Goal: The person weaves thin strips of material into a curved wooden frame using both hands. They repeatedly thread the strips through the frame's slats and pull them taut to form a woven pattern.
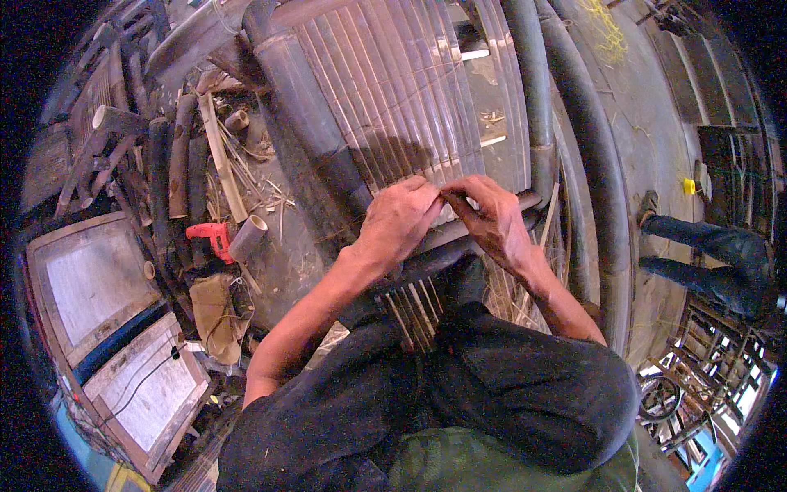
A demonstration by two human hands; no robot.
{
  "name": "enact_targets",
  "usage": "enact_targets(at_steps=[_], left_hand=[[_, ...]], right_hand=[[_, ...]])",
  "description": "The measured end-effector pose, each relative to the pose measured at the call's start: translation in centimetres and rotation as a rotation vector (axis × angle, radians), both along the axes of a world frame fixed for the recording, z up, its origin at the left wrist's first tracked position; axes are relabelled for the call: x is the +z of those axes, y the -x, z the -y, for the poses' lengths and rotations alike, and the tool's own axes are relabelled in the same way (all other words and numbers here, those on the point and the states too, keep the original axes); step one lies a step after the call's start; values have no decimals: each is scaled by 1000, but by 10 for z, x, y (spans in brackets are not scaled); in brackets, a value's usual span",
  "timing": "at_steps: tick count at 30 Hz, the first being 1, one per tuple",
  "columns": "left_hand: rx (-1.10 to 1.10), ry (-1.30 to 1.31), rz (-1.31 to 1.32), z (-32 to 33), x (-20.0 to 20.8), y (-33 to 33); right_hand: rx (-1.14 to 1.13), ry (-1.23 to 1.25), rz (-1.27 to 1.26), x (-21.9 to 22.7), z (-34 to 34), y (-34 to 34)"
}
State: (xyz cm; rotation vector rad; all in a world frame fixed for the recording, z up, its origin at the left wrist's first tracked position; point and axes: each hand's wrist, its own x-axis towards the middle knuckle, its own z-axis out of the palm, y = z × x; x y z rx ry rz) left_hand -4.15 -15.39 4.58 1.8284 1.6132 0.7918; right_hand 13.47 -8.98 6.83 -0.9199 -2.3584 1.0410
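My left hand (pixel 396 223) and my right hand (pixel 495 223) meet over the near end of a bamboo slat panel (pixel 381 78). The fingers of both are bent and pinched, with the fingertips close together. Whatever lies between them is too small or hidden to make out. Long, shiny brown slats run away from me, side by side, within a frame of thick dark bamboo poles (pixel 299 107). Just under my hands, a bamboo crosspiece (pixel 459 235) closes the near end. More narrow slats (pixel 416 312) show between my knees.
Bamboo poles (pixel 199 176), offcuts and a red power tool (pixel 215 238) lie on the floor at left, near a wood-framed piece with pale panels (pixel 98 279). Thick curved poles (pixel 594 131) run along the right. Another person's legs (pixel 705 254) are at far right.
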Motion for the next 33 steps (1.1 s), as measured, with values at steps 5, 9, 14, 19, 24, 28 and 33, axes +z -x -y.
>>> enact_targets(at_steps=[5,9,14,19,24,28,33], left_hand=[[75,-48,127,0,6,-2],[116,-29,243,2,7,-2],[106,-45,244,3,6,-3],[85,-50,174,4,7,-1],[117,-171,112,3,7,-4],[117,-204,44,2,5,-1],[160,-42,101,8,-1,4]], right_hand=[[-238,315,-148,-1,7,7],[-312,394,-73,0,4,5],[-195,178,-79,-1,5,3],[-112,53,-43,-1,6,3],[-25,-212,33,2,2,0],[-44,-63,19,3,3,3],[-136,569,-73,4,9,4]])
